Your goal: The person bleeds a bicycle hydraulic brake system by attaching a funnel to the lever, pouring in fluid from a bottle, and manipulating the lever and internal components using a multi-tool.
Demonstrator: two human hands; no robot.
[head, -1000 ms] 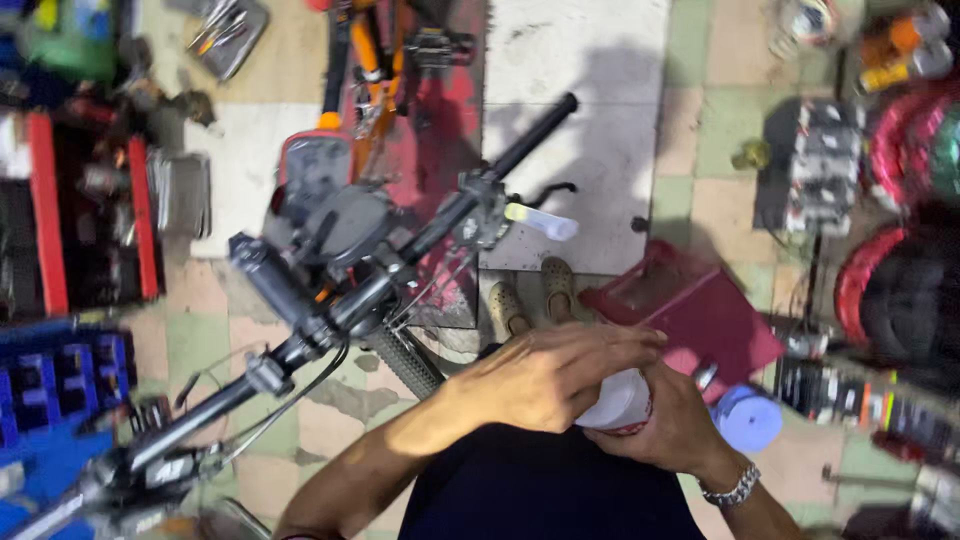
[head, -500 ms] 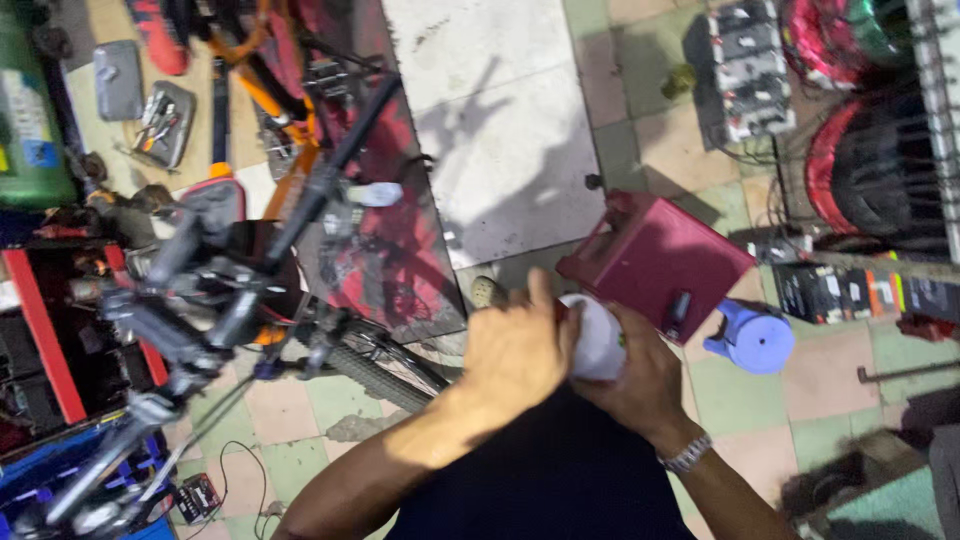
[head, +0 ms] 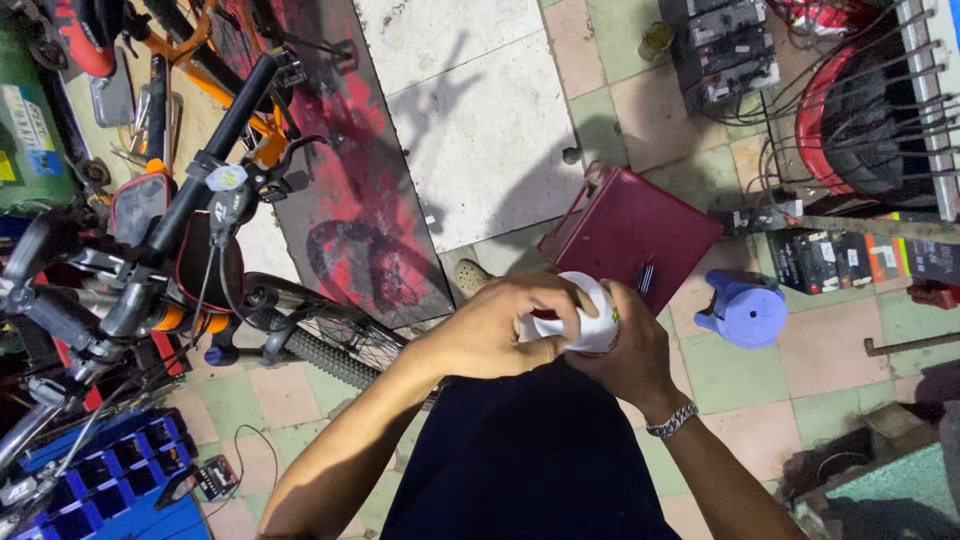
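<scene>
Head view, from the left: one blue crate (head: 95, 490) lies at the floor's edge, and one bicycle (head: 190, 215) leans with its handlebar close beside the person's left arm. Both hands meet at centre: left hand (head: 495, 325) wraps over one white container (head: 590, 315), right hand (head: 625, 345) cups it from below. Behind sits one maroon box (head: 625, 230); right of it stands one small blue stool (head: 745, 310).

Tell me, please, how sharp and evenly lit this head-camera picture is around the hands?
In the head view, the left hand and right hand on the white container are sharp and brightly lit; hard shadows fall on the pale floor slab; the edges bend wide-angle, and the bottom right corner is dark.
</scene>
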